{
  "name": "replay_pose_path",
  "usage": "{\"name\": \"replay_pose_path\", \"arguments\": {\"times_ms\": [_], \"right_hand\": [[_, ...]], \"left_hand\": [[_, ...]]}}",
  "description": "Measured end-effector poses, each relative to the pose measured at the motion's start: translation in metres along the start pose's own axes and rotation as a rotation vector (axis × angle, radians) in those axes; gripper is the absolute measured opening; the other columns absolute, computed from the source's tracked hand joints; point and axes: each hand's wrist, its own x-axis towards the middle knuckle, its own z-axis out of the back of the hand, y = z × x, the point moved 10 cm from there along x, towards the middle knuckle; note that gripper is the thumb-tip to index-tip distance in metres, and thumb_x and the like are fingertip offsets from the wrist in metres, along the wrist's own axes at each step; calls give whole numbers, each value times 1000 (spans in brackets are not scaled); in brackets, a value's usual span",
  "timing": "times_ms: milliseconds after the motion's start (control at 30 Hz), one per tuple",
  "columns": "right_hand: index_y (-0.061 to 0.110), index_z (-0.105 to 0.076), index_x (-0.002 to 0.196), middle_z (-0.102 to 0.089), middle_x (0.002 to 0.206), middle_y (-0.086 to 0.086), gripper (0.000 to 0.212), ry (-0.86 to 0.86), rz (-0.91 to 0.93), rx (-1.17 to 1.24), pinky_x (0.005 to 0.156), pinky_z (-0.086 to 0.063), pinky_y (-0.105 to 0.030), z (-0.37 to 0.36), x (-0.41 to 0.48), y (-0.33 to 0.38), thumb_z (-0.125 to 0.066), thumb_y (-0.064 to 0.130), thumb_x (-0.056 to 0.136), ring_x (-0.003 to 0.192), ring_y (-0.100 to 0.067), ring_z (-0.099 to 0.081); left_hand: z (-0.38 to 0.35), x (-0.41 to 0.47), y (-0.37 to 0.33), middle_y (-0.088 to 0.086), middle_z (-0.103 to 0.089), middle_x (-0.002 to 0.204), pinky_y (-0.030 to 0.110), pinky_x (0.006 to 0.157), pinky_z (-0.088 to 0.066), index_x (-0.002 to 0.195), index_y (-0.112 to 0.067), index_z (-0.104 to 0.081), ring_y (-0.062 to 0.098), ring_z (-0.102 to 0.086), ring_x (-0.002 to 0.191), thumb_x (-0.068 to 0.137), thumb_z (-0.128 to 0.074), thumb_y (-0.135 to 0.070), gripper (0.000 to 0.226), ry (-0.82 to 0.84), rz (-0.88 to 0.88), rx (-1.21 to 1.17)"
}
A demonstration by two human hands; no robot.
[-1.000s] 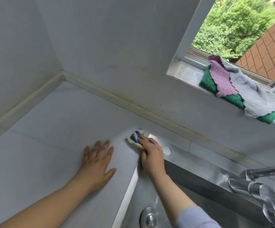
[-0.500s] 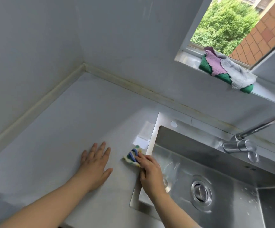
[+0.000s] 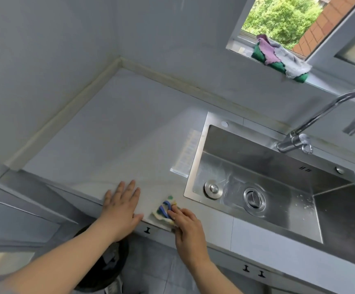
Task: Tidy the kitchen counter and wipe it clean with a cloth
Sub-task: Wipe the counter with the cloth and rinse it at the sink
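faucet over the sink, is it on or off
Off. No stream falls from the faucet spout, and the sink basin below holds no pooled water, only a few scattered droplets near its right side.

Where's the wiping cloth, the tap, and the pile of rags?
cloth (image 3: pixel 163 213): head view, on its striped middle, left of the fingers.
tap (image 3: pixel 329 109): head view, on the curved spout.
rags (image 3: pixel 278 57): head view, on the purple and grey pile on the sill.
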Motion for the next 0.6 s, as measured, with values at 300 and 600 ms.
{"name": "replay_pose_path", "arguments": {"times_ms": [300,600], "right_hand": [[41,-64,83,-52,69,-5,44,167,-259,485,50,-55,-28,13,-46,9,-45,2,92,52,-5,-53],[36,-65,89,-53,64,-10,34,77,-296,568,52,-49,-40,20,-39,58,-43,11,97,54,-26,-68]], "left_hand": [[-20,-52,6,1,18,160,46,120,-6,154,-19,2,24,13,147,99,-27,-52,71,-55,61,-120],[-15,-93,51,4,-1,161,41,120,-11,154,-19,-4,24,-4,148,99,-33,-48,69,-134,128,-214]]}}
